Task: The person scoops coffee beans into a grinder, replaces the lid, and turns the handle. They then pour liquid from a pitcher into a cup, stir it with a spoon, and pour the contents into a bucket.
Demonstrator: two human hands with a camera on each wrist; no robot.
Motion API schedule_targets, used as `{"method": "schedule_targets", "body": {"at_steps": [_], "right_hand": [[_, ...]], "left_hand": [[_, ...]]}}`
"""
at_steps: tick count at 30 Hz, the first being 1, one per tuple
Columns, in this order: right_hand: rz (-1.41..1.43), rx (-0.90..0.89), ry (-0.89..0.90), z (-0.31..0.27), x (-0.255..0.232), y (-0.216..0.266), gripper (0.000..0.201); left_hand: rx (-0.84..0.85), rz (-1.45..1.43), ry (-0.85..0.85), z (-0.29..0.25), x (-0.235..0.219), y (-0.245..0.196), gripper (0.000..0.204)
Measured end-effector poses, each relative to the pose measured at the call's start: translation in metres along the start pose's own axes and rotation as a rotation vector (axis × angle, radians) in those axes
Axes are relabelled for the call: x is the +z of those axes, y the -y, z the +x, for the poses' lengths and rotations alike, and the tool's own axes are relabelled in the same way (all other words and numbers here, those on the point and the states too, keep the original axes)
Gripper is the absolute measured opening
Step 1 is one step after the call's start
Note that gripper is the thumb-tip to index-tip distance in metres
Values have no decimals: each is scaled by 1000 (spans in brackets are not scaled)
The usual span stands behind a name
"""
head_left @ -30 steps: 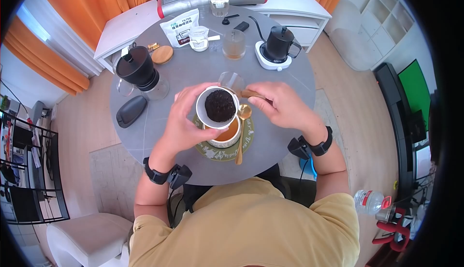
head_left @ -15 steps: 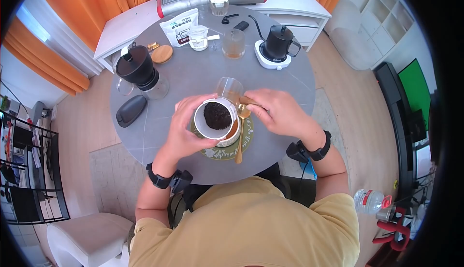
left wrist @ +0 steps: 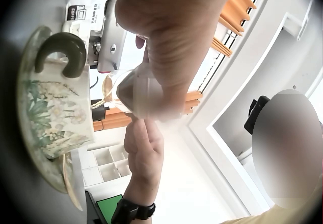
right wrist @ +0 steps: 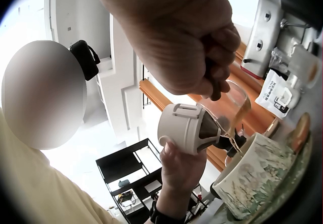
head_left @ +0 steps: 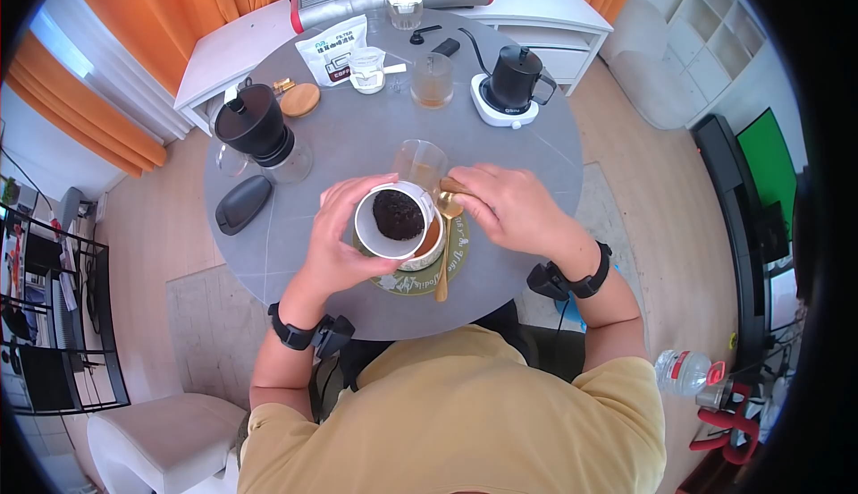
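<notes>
My left hand (head_left: 332,239) grips a white coffee dripper (right wrist: 174,128) by its sides, tilted, with dark wet coffee grounds (head_left: 398,215) inside. My right hand (head_left: 505,208) holds the wooden handle (head_left: 460,190) of a glass server (head_left: 420,161). The server is tipped, and a thin amber stream (right wrist: 233,142) falls from it into a floral cup (right wrist: 257,171). That cup, with a green handle (left wrist: 73,57), contains amber liquid and stands on a green saucer (head_left: 407,286). A gold spoon (head_left: 444,266) lies on the saucer's right side. In the head view, the dripper partly hides the cup.
A coffee grinder (head_left: 257,127) and a dark oval case (head_left: 243,205) stand at the left. Further back are a wooden lid (head_left: 300,100), a coffee-filter bag (head_left: 335,54), a glass of amber liquid (head_left: 433,83) and a black kettle (head_left: 516,83) on its white base.
My left hand has moved the dripper slightly left and toward me. The glass server has shifted a little left and shows more of its side. The cup and saucer stay in place.
</notes>
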State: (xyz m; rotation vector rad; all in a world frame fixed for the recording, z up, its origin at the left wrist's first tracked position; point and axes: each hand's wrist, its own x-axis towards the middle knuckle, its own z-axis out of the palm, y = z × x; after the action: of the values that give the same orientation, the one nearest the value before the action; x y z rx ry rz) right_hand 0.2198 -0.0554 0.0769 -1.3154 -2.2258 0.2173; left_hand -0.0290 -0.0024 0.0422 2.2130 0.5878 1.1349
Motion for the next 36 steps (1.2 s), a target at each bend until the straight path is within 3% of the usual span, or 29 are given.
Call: {"method": "schedule_targets", "body": {"at_steps": [36], "right_hand": [[-187, -89, -101, -4, 0, 16, 18]], "left_hand": [[43, 39, 6, -7, -7, -5, 76]]}}
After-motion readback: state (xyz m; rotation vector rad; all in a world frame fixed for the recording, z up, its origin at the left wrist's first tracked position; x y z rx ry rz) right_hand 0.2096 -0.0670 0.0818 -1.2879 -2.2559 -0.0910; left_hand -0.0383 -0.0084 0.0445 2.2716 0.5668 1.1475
